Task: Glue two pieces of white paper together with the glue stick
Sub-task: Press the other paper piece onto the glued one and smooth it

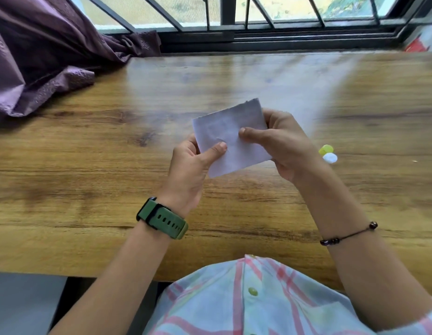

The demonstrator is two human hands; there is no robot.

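Note:
A small piece of white paper (230, 131) with a rough torn top edge is held up above the wooden table (89, 146). My left hand (190, 170) pinches its lower left edge, thumb on the front face. My right hand (280, 146) pinches its right side, thumb pressing near the middle. I cannot tell whether it is one sheet or two lying together. To the right of my right hand, a yellow-green and white glue stick (328, 154) lies on the table, partly hidden by my wrist.
A purple curtain (41, 64) is bunched over the table's far left corner. A barred window (234, 18) runs along the far edge. Something red and white (420, 42) sits at the far right.

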